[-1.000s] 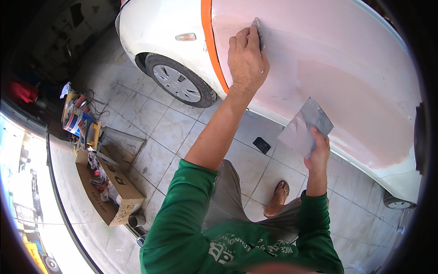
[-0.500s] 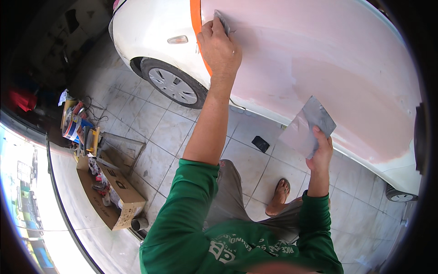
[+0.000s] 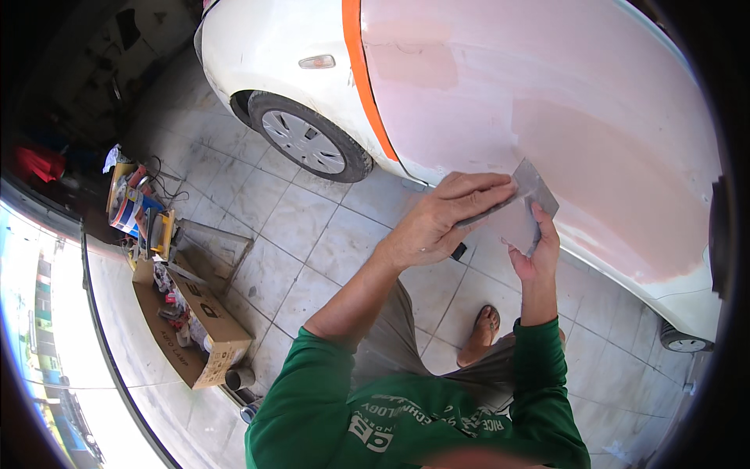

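My left hand [image 3: 453,215] is closed on a thin grey putty spreader [image 3: 486,214], mostly hidden by the fingers. The spreader lies against a flat grey metal sheet [image 3: 545,195] smeared with pale pink putty [image 3: 514,227]. My right hand [image 3: 537,248] grips this sheet at its lower edge, the thumb on top. Both hands are in front of the white car door panel [image 3: 469,102], which carries darker pink patches. A fresh-looking patch [image 3: 414,55] is at the panel's upper left, close to an orange tape strip [image 3: 358,62].
A front wheel [image 3: 305,137] and a white fender [image 3: 266,47] are at the left. A cardboard box [image 3: 211,320] of odds and ends and several cans and tools [image 3: 141,211] stand on the tiled floor [image 3: 289,227]. A small black object [image 3: 459,251] lies beneath my left hand.
My left hand has come away from the door's upper left, down and right, bringing the spreader onto the metal sheet. My right hand has shifted slightly and still holds the sheet.
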The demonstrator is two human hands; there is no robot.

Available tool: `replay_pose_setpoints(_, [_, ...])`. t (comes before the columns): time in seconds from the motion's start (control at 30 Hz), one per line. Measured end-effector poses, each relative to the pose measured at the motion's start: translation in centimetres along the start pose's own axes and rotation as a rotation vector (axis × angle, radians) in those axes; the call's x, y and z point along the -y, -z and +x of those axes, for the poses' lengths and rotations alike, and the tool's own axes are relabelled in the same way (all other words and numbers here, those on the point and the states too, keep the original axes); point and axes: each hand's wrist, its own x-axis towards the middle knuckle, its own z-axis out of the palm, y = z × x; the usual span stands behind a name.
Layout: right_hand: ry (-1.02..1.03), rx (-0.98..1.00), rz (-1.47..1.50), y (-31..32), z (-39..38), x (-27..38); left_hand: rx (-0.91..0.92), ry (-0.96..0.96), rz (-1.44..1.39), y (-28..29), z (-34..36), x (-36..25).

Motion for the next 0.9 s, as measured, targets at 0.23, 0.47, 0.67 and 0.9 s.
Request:
replay_pose_setpoints(0.23, [0.078,0.128,0.126,-3.2,-2.2,1.5,0.027,0.19,0.572,7.0,-2.9,5.2])
replay_pose_setpoints(0.47, [0.053,0.037,-0.117,-1.8,-2.4,1.2,-0.26,0.003,1.065,12.1,7.0,5.8])
replay_pose_setpoints(0.67, [0.057,0.008,-0.148,-1.0,-2.8,2.3,-0.274,-0.194,1.111,13.5,13.3,6.5])
replay_pose_setpoints(0.9, [0.073,-0.008,-0.16,-0.2,-3.0,3.1,-0.41,-0.126,1.147,10.6,9.0,11.7])
